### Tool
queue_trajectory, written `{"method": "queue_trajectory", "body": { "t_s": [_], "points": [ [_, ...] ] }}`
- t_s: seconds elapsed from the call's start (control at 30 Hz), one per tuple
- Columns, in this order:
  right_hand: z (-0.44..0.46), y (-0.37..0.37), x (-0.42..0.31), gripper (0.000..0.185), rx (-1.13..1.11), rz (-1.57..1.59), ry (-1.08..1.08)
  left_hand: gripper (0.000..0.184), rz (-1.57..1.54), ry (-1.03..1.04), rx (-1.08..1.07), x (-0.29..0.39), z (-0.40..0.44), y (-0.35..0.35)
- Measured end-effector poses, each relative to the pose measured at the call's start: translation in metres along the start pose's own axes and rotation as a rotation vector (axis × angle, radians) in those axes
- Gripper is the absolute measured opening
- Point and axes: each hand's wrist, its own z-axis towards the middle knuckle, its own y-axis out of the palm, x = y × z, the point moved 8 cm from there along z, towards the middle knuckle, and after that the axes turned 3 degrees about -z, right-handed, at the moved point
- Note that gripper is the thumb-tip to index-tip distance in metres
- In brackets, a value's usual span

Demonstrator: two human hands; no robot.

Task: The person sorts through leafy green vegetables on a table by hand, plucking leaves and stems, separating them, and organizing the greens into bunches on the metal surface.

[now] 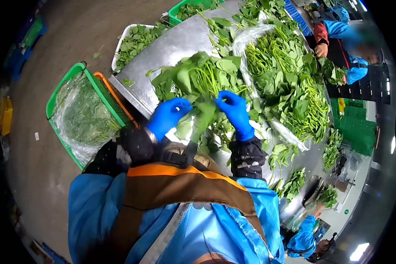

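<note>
Where our blue-gloved right hand (234, 111) sits closest, a loose bunch of green leafy stems (202, 79) fans away from us

As we look down over the smooth grey metal worktop (180, 42), we find the bunch just past our fingers, roughly midway between our two hands. Its stems run mostly away from our body, with leaves spreading at the far end and out to the left. Our right fingers are beside the near end of the stems; those of our blue-gloved left hand (166, 116) stand farther off, thumb and forefinger curled towards each other. Between the hands hangs a broad, blurred green leaf (204, 115). We cannot tell whether either set of fingers is pinching anything, since blur and foliage obscure the contact.

The stems look slim, pale and slightly glossy, the leaves broad, flat and pliant. To our right, a long, tangled heap of similar greens (290, 79) lies against a crumpled clear plastic sheet (240, 46); to our left stands a rectangular green plastic basket (103, 99) with mesh walls and a wrinkled, filmy liner (75, 114).
</note>
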Motion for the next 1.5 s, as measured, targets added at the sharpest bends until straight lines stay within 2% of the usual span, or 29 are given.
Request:
{"method": "queue_trajectory", "body": {
  "t_s": [0.03,0.07,0.13,0.17,0.2,0.27,0.3,0.43,0.5,0.57,0.67,0.73,0.77,0.8,0.87,0.9,0.93,0.97,1.0,1.07,1.13,1.17,1.2,1.27,1.33,1.4,1.43,1.47,1.5],
  "points": [
    [-0.005,0.006,0.002,0.015,-0.019,-0.053,0.024,0.025,-0.236,-0.039,0.035,-0.003,0.007,0.006],
    [-0.01,0.013,0.009,0.016,-0.051,-0.055,0.064,0.025,-0.179,-0.271,0.018,-0.013,0.014,0.009],
    [-0.02,0.025,0.016,0.016,-0.021,0.137,0.014,0.025,-0.312,-0.065,-0.005,-0.022,0.026,0.004],
    [-0.03,0.026,0.013,0.018,-0.03,0.17,0.028,0.028,-0.526,-0.121,-0.001,-0.036,0.028,0.007],
    [-0.034,0.033,0.023,0.02,-0.056,0.198,0.039,0.029,-0.371,-0.15,-0.019,-0.031,0.03,0.007],
    [-0.038,0.044,0.038,0.022,-0.057,0.325,0.076,0.031,-0.26,-0.215,0.11,0.012,0.007,0.004],
    [-0.04,0.043,0.038,0.022,-0.039,0.373,0.075,0.029,-0.268,-0.28,0.178,-0.004,0.003,-0.004],
    [-0.046,0.039,0.04,0.022,-0.041,0.474,0.15,0.025,-0.108,-0.305,-0.047,-0.033,-0.035,-0.005],
    [-0.05,0.034,0.037,0.021,-0.065,0.479,0.181,0.024,-0.059,-0.185,0.073,-0.02,-0.031,-0.013],
    [-0.051,0.034,0.03,0.02,-0.063,0.423,0.121,0.025,-0.051,-0.032,0.212,0.019,-0.026,-0.005],
    [-0.054,0.037,0.02,0.018,-0.097,0.355,0.044,0.026,-0.154,-0.217,-0.005,0.011,0.001,0.037],
    [-0.059,0.035,0.012,0.016,-0.105,0.32,-0.002,0.026,-0.305,-0.191,0.033,0.011,0.005,0.039],
    [-0.066,0.027,0.014,0.015,-0.115,0.436,0.068,0.025,-0.379,-0.187,0.043,0.006,0.008,0.041],
    [-0.074,0.019,0.013,0.014,-0.147,0.475,0.063,0.025,0.127,0.189,-0.006,0.006,0.019,0.026],
    [-0.097,0.003,0.025,0.013,-0.264,0.339,0.067,0.03,-0.032,0.165,0.015,0.005,0.018,0.002],
    [-0.108,-0.003,0.036,0.012,-0.281,0.34,0.156,0.03,-0.492,-0.263,0.102,-0.009,0.015,0.0],
    [-0.118,-0.007,0.049,0.011,-0.305,0.338,0.242,0.03,-0.531,-0.242,0.111,-0.002,0.015,0.003],
    [-0.118,-0.012,0.074,0.014,-0.354,0.105,0.148,0.03,-0.571,-0.222,0.124,0.003,0.013,0.005],
    [-0.121,-0.02,0.085,0.021,-0.404,-0.349,0.133,0.031,-0.609,-0.205,0.131,0.005,0.011,0.007],
    [-0.129,-0.015,0.091,0.03,-0.513,-0.706,-0.148,0.031,-0.399,0.05,0.129,0.028,0.017,-0.013],
    [-0.123,-0.03,0.064,0.032,-0.271,-0.58,-0.056,0.03,-0.677,-0.114,0.173,0.035,0.012,-0.016],
    [-0.122,-0.034,0.044,0.034,-0.159,-0.512,-0.012,0.03,-0.667,-0.105,0.166,0.036,0.009,-0.014],
    [-0.116,-0.033,0.036,0.039,-0.157,-0.304,0.2,0.03,-0.652,-0.097,0.155,0.038,0.007,-0.009],
    [-0.098,-0.019,-0.019,0.037,0.003,0.416,-0.103,0.03,-0.636,-0.065,0.114,0.042,0.006,0.001],
    [-0.091,0.01,-0.05,0.043,-0.106,0.539,-0.001,0.031,-0.645,-0.028,0.065,0.042,0.006,0.014],
    [-0.084,0.049,-0.034,0.04,-0.419,0.553,0.083,0.028,-0.803,-0.044,0.083,0.045,0.005,0.019],
    [-0.086,0.059,-0.038,0.038,-0.474,0.728,0.059,0.028,-0.846,-0.036,0.069,0.044,0.006,0.019],
    [-0.089,0.061,-0.042,0.036,-0.44,0.867,0.014,0.027,-0.889,-0.028,0.058,0.044,0.006,0.018],
    [-0.089,0.062,-0.041,0.035,-0.351,0.968,0.072,0.026,-0.886,-0.028,0.048,0.045,0.006,0.018]
  ]
}}
